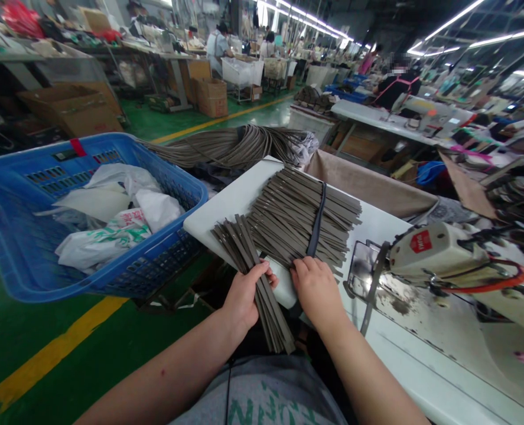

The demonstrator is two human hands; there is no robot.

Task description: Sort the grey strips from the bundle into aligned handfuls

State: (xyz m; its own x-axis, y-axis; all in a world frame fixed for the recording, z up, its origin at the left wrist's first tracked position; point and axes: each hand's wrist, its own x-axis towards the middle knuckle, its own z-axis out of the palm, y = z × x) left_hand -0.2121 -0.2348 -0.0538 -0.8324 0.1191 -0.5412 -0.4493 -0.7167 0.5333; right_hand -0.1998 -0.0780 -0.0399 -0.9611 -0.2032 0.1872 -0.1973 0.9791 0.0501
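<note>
A bundle of long grey-brown strips (pixel 274 313) is in my left hand (pixel 244 295), whose fingers wrap round its middle; the bundle slants over the table's near-left edge. To its right a wide pile of similar strips (pixel 283 218) lies on the white sewing table (pixel 220 206). Across that pile runs a dark strap (pixel 318 221). My right hand (pixel 317 289) is at the near edge of the pile, its fingers curled over the strap where it comes down towards me. The fingertips are partly hidden.
A sewing machine (pixel 439 254) stands on the right, with a single strip (pixel 374 289) beside it. At left is a blue basket (pixel 155 274) holding plastic bags (pixel 111 236). Behind the table lies a large coil of strips (pixel 244 144). A person (pixel 399 85) sits at a farther table.
</note>
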